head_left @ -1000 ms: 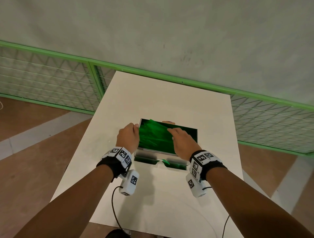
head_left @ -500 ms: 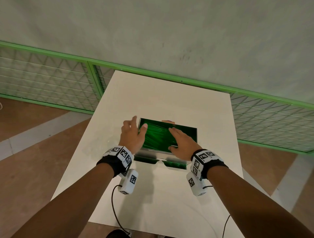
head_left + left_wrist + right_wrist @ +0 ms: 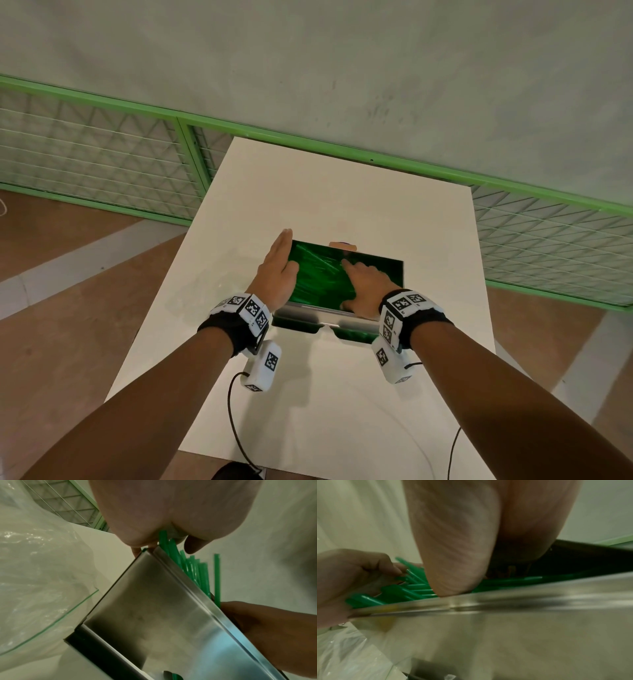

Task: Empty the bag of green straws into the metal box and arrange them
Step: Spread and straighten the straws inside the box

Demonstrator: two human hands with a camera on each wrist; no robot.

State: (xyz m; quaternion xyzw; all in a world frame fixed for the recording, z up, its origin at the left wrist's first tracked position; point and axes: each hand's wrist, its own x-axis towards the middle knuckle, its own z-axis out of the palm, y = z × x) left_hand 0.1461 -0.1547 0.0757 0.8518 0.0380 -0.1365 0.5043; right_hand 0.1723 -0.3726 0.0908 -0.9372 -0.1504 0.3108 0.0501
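A shiny metal box (image 3: 401, 274) stands mid-table, filled with green straws (image 3: 318, 274) lying roughly left to right. My left hand (image 3: 277, 267) stands edge-on at the box's left end, fingers straight and together against the straw ends, thumb over the straws. My right hand (image 3: 366, 284) lies flat on the straws on the right side, fingers stretched out. In the left wrist view several straws (image 3: 197, 572) stick out past the box wall (image 3: 154, 615) under my palm. The clear plastic bag (image 3: 34, 574) lies crumpled on the table left of the box.
The white table (image 3: 342, 188) reaches back to a green-framed mesh fence (image 3: 102, 154) and a wall. A small tan object (image 3: 342, 245) peeks over the box's far rim. Black cables (image 3: 236, 428) hang over the near table edge.
My left hand has uncurled from the box's left rim and now stands flat with straight fingers against the straw ends. The right hand stays on the straws, barely shifted.
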